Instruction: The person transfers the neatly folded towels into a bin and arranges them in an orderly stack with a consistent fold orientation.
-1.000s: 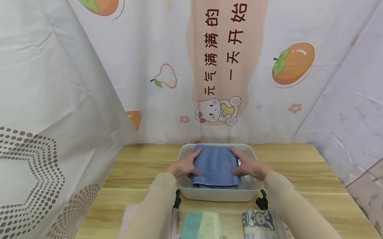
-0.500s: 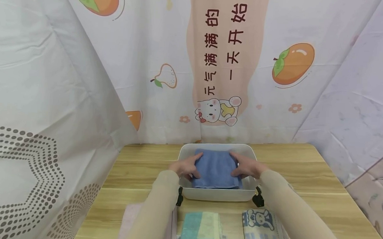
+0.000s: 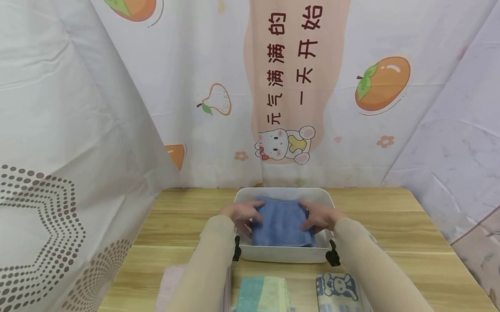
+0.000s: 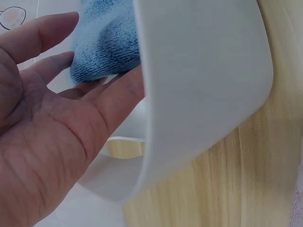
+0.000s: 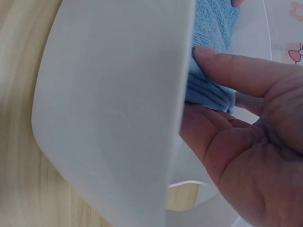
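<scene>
A folded blue towel (image 3: 281, 222) lies inside the white plastic bin (image 3: 283, 254). At the towel's left side is my left hand (image 3: 244, 214), its thumb and fingers spread. In the left wrist view the thumb stands a little off the cloth, while lower fingers touch or pass beneath its edge. My right hand (image 3: 320, 216) holds the opposite side. Its thumb presses the top of the towel (image 5: 210, 82) and its fingers lie under the folded layers, as the right wrist view shows. The bin's wall hides some of the fingertips.
In front of the bin lie a teal and yellow folded towel (image 3: 264, 298), a blue and cream patterned towel (image 3: 342, 299) and a pink towel (image 3: 171, 283), partly under the left sleeve. The wooden table (image 3: 398, 223) meets a printed curtain (image 3: 217, 140) behind.
The blue towel has come down slightly toward the front of the bin with both hands. The left hand's fingers have eased slightly away from its edge.
</scene>
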`<state>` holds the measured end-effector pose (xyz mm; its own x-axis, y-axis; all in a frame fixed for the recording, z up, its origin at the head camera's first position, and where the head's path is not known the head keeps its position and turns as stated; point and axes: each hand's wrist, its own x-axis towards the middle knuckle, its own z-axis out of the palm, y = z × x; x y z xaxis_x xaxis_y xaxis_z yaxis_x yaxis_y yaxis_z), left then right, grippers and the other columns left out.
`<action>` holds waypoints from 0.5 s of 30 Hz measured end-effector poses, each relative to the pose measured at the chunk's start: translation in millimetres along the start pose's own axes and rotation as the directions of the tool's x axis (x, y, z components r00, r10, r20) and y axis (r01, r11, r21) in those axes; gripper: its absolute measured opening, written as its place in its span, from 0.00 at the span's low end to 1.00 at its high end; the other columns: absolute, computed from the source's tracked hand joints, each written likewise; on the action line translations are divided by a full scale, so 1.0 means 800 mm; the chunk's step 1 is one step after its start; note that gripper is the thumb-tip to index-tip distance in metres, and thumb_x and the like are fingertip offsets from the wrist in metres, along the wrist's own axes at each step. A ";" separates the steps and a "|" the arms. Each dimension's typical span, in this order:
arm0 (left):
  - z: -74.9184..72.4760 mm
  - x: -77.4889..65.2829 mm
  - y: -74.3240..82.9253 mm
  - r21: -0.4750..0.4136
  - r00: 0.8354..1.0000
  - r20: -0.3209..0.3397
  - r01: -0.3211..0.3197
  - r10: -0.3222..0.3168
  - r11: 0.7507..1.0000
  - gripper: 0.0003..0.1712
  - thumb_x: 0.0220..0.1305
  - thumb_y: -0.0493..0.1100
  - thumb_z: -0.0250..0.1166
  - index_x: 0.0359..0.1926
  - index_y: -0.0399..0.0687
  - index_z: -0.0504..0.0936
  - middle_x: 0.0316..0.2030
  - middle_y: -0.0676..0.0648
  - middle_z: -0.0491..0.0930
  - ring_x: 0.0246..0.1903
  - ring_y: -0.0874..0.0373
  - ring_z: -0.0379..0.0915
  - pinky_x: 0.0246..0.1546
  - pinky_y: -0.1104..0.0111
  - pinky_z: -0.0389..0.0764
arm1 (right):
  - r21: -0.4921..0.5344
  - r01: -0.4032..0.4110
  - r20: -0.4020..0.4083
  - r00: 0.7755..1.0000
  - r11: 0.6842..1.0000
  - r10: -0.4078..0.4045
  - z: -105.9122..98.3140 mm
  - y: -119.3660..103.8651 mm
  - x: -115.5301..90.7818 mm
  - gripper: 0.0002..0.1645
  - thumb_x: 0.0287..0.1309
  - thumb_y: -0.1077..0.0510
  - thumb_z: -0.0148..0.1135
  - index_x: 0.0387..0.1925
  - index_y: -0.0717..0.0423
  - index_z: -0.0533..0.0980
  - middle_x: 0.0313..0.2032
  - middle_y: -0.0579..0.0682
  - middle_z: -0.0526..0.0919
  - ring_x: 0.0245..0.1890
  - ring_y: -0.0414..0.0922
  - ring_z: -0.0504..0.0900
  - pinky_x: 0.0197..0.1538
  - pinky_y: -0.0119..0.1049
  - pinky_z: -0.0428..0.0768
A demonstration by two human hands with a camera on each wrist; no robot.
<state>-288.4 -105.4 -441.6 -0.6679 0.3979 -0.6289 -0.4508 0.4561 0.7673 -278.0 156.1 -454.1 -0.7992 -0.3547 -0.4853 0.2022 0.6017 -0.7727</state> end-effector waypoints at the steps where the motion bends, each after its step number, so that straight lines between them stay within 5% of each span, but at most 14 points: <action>1: 0.000 0.001 0.000 0.002 1.000 0.000 0.000 0.000 1.000 0.45 0.60 0.32 0.59 0.72 0.60 0.48 0.68 0.34 0.46 0.58 0.30 0.58 0.34 0.46 0.78 | -0.004 0.000 0.006 1.000 1.000 0.000 0.000 0.000 0.000 0.59 0.45 0.71 0.68 0.72 0.56 0.43 0.68 0.70 0.45 0.47 0.54 0.77 0.40 0.44 0.80; 15: 0.001 0.004 -0.008 -0.020 1.000 -0.011 0.010 -0.010 1.000 0.43 0.59 0.34 0.59 0.72 0.56 0.50 0.69 0.35 0.46 0.56 0.27 0.59 0.35 0.45 0.78 | -0.023 -0.020 0.018 1.000 1.000 0.021 0.005 -0.004 -0.005 0.60 0.44 0.73 0.67 0.72 0.56 0.42 0.68 0.69 0.41 0.49 0.56 0.75 0.40 0.45 0.80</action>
<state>-287.1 -106.0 -448.8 -0.6699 0.3847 -0.6350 -0.4687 0.4443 0.7635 -273.0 152.8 -451.1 -0.7844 -0.3549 -0.5086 0.2054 0.6252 -0.7530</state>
